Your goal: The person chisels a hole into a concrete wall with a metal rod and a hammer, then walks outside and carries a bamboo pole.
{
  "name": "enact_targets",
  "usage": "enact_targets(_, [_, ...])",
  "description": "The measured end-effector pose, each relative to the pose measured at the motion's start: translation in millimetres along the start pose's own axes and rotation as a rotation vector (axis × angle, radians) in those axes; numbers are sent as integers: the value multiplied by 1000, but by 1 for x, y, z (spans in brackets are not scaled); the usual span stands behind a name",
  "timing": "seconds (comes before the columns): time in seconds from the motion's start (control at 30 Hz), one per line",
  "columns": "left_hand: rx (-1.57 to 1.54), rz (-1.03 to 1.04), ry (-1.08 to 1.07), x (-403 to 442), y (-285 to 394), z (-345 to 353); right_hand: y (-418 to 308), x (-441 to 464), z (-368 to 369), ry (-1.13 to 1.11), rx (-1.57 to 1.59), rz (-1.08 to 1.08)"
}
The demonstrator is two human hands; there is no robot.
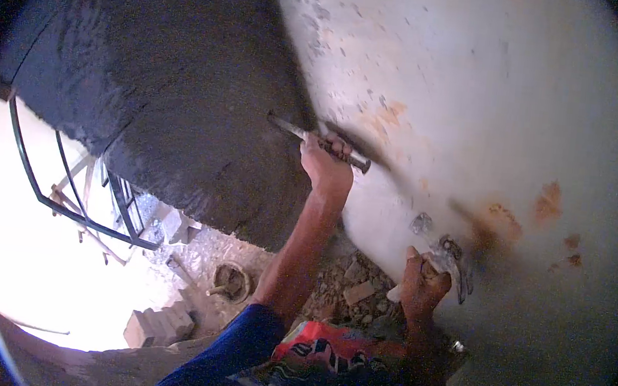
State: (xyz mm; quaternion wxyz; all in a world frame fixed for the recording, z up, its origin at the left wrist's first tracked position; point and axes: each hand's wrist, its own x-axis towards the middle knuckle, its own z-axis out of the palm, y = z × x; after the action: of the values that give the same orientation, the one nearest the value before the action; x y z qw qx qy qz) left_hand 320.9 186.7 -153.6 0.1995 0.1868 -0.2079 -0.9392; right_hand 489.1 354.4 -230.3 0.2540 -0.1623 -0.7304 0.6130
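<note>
My left hand [327,159] is closed round a long, narrow plastering float [286,124], seen nearly edge-on. The float lies across the border between dark grey, wet-looking plaster [207,94] and a pale wall surface [498,85]. Lower on the right, my right hand [425,284] grips a mortar-smeared trowel [459,271] in front of the pale wall. A light handle end pokes out on the near side of that fist. Grey lumps cling around the trowel, and its exact outline is blurred.
Below the plaster's edge stands a dark metal frame [90,224] against bright light. A round bucket [230,282] sits on the floor with something inside. Stacked blocks [157,326] are at the lower left. Rubble with a loose brick [359,293] lies between my arms.
</note>
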Motion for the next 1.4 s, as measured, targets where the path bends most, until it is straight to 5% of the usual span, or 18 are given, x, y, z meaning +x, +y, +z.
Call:
enact_targets(0.1, [11, -41, -137, -12, -2, -17, 13, 1, -10, -97, -129, -54])
enact_targets(0.17, [13, -101, -228, -16, 1, -27, -16, -4, -11, -87, 33, 242])
enact_targets(0.2, [25, -101, -210, -20, 3, -30, -15, -9, -12, -85, 82, 351])
enact_targets(0.3, [71, -103, -117, -29, 5, -26, -14, -1, -6, -60, -22, 146])
enact_targets(0.4, [118, -125, -188, -34, 13, -33, -38, 1, -9, -206, 95, 497])
enact_targets(0.53, [98, -236, -173, -49, 39, -23, -38, 1, -2, -174, 91, 518])
enact_targets(0.6, [-142, -365, -429, -47, 61, -32, -24, 0, 3, -166, 133, 567])
enact_targets(0.67, [-254, -437, -506, -41, 58, -28, 21, -2, 10, -102, 7, 172])
enact_targets(0.7, [-69, -347, -397, -36, 47, -22, 36, -3, 12, -78, -41, 42])
enact_targets(0.93, [193, -170, -155, -45, 29, -28, 54, -18, 5, -129, -62, 248])
enact_targets(1.07, [-90, -368, -357, -47, 62, -49, 62, -23, -4, -173, -71, 304])
enact_targets(1.13, [29, -284, -300, -60, 71, -44, 59, -22, -3, -197, -94, 314])
enact_targets(1.2, [-77, -485, -376, -67, 84, -43, 53, -19, 1, -173, -69, 313])
enact_targets(1.3, [363, -403, -250, -121, 79, -11, 48, -16, -1, -289, -147, 240])
enact_targets(1.4, [314, -340, -222, -107, 69, -30, 47, -17, -3, -322, -239, 116])
